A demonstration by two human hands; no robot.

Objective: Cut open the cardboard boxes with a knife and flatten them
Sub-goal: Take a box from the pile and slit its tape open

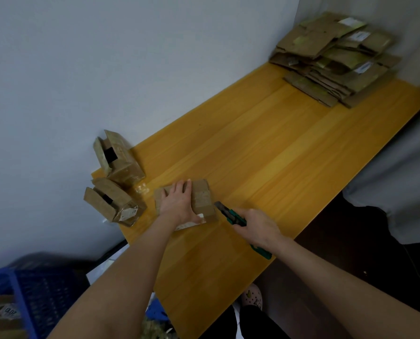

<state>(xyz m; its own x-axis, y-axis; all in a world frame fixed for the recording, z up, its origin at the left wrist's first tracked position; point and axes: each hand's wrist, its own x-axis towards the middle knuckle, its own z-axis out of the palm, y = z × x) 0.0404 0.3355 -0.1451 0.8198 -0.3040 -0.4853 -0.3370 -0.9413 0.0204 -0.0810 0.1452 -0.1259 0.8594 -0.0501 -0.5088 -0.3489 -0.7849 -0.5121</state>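
Flat-fingered, left hand [179, 204] presses box [201, 196]; right hand [255, 226] grips knife [231, 214].

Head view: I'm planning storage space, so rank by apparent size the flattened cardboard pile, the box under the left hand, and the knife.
1. flattened cardboard pile: largest, though farthest away.
2. box, partly covered by the left hand.
3. knife: slimmest, its middle hidden in the right hand.
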